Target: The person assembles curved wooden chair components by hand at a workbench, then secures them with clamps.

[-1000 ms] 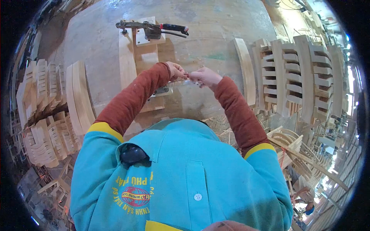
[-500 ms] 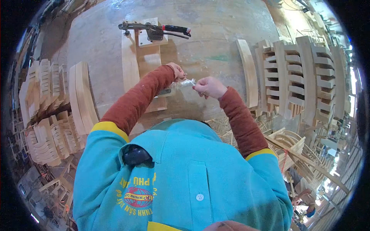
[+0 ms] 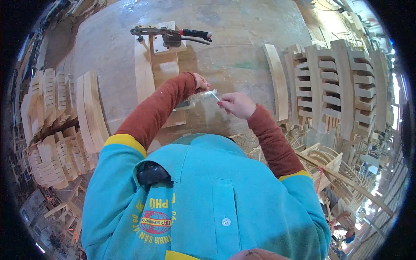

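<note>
White, shiny strip (image 3: 214, 95) is up in the air between the two hands, over the tabletop (image 3: 234, 34), and it looks like thin plastic to me. Its long axis runs on a slant: the lower end sits in the right hand (image 3: 236, 105), pinched between thumb and fingertips, and the other end points up and left toward the left hand (image 3: 202, 82). That left one has its fingers curled in, but I honestly can't tell if they're gripping anything. Some wispy clear stuff (image 3: 199, 97) hangs just below it, kinda blurry. Farther up there's a metal clamp (image 3: 167, 36) with its red-and-black handle (image 3: 196, 33) pointing right, next to a curved wooden piece (image 3: 144, 69) standing roughly lengthwise away from the person. Another curved slat (image 3: 276, 82) lies well off to the right, with slatted wooden frames (image 3: 323, 86) stacked beyond it.
</note>
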Demonstrator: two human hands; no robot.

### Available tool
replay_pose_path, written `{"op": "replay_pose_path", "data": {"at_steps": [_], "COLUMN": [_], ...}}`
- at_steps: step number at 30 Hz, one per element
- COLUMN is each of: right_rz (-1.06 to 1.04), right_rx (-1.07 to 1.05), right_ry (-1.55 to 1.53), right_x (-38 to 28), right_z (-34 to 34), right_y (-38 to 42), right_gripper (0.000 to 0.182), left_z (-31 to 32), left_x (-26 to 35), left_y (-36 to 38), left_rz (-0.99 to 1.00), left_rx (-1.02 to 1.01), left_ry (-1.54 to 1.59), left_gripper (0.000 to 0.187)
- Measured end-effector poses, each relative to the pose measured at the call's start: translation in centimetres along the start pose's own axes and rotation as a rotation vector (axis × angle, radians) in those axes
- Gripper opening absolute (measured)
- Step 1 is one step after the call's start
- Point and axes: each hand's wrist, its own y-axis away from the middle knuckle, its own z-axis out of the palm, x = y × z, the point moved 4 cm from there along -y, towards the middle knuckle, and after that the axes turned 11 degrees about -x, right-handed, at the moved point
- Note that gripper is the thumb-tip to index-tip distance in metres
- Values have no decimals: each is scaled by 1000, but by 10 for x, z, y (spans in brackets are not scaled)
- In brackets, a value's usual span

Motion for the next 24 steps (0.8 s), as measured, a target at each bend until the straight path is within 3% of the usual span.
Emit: {"op": "replay_pose_path", "data": {"at_steps": [2, 4, 5, 7, 11, 16, 24], "right_rz": [0, -242, -359, -339, -275, -135, 14], "right_rx": [-19, 132, 208, 131, -80, 76, 94], "right_ry": [15, 19, 20, -517, -1290, -989, -352], "right_x": [-2, 5, 9, 9, 20, 4, -6], "right_z": [-2, -4, -5, 1, 18, 9, -4], "right_y": [0, -7, -8, -15, -42, -44, -65], "right_gripper": [22, 21, 20, 19, 16, 22, 21], "left_z": [-8, -1, 2, 11, 10, 7, 0], "left_x": [-3, 15, 20, 24, 34, 34, 28], "left_y": [-2, 13, 24, 48, 67, 71, 66], "left_rz": [-3, -6, -6, -11, 30, 105, 138], "left_rx": [27, 37, 95, 204, 326, 384, 379], "left_ry": [-145, -323, -146, 204, 41, -192, -185], "left_gripper": [26, 26, 22, 18, 21, 28, 27]}}
